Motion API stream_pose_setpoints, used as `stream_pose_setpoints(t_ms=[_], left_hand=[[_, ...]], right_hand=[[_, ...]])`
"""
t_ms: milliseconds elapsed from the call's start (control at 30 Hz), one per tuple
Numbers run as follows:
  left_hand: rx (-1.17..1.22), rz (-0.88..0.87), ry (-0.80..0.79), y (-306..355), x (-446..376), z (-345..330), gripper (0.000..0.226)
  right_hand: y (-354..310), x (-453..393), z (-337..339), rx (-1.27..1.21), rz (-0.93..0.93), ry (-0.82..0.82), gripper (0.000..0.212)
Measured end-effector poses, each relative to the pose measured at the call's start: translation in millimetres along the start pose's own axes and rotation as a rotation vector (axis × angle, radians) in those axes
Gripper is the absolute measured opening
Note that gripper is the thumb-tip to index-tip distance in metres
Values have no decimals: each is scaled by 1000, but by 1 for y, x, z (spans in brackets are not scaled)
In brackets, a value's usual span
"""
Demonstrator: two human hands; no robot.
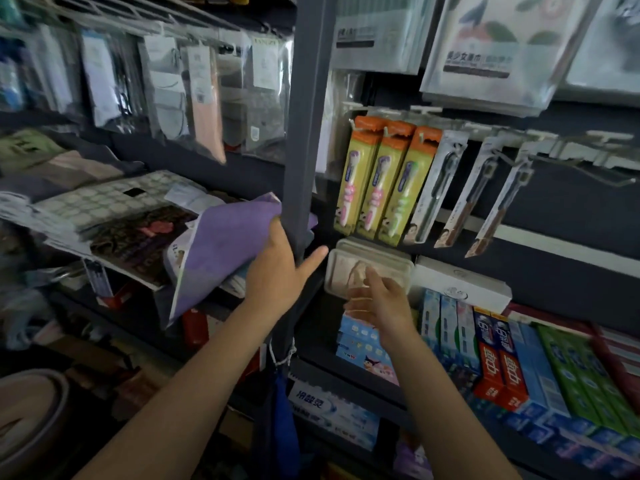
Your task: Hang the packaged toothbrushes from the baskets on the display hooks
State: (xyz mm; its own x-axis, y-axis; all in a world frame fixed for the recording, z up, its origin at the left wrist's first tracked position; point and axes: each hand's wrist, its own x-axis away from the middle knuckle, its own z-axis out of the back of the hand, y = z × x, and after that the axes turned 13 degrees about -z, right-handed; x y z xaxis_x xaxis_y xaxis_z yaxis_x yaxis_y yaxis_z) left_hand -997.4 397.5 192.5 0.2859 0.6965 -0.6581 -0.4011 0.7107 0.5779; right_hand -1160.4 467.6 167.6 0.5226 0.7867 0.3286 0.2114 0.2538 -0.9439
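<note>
Head view, looking forward and down at a shop shelving unit; both bare forearms enter from 6 o'clock. Left hand: at frame centre, against the dark upright post; thumb and fingers wrap the near edge of a purple cloth package, which extends toward 9 o'clock; index finger extended, pointing toward 3 o'clock, clear of the package. Right hand: just right of centre, fingers loosely spread and blurred; it sits in front of a pale rectangular box on the shelf; whether the fingertips touch the box or hold anything cannot be told.

Packaged toothbrushes: at 1 o'clock from the hands, hanging on display hooks; three yellow-and-orange packs hang side by side, touching, two with pink brushes and one with green; three grey-carded packs with dark brushes hang to their right, tilted with lower ends toward 7 o'clock. Hooks farther toward 3 o'clock carry no packs. Neither hand holds a toothbrush pack; no basket can be made out.

Toothpaste boxes: at 4 o'clock, upright in a row on the lower shelf; blue, red and green cartons adjoining. Bagged goods: at 10 o'clock, hanging from a wire rack.
</note>
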Motion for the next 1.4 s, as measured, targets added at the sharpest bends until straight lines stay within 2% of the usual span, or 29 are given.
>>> stream_pose_setpoints(t_ms=[133,267,433,500,600,700,833,1000,1100,1200,1267,1400], left_hand=[[-136,-18,-85,-18,66,9,65],[-163,12,-292,-57,134,4,54],[-135,-41,-647,-101,231,-13,46],[-97,-34,-736,-99,266,-16,47],[-51,3,-824,-79,308,-19,52],[-21,27,-888,-48,340,-30,63],[-2,17,-912,8,368,-51,65],[12,-32,-868,120,410,-94,63],[54,-13,-862,201,449,-129,54],[92,-52,-950,274,478,-162,47],[95,-116,-993,308,483,-182,47],[103,-166,-976,345,476,-216,46]], right_hand=[[38,33,6,237,150,26,25],[107,51,14,694,307,80,17],[210,79,35,1131,184,30,36],[242,99,46,1276,184,42,42],[267,131,72,1427,235,74,39],[274,156,102,1432,235,72,38],[271,192,156,1320,229,95,39],[280,259,267,1220,312,197,37],[302,303,354,1236,244,245,34],[313,341,433,1181,153,322,36],[311,355,475,1144,103,369,36],[313,354,529,1068,39,420,41]])
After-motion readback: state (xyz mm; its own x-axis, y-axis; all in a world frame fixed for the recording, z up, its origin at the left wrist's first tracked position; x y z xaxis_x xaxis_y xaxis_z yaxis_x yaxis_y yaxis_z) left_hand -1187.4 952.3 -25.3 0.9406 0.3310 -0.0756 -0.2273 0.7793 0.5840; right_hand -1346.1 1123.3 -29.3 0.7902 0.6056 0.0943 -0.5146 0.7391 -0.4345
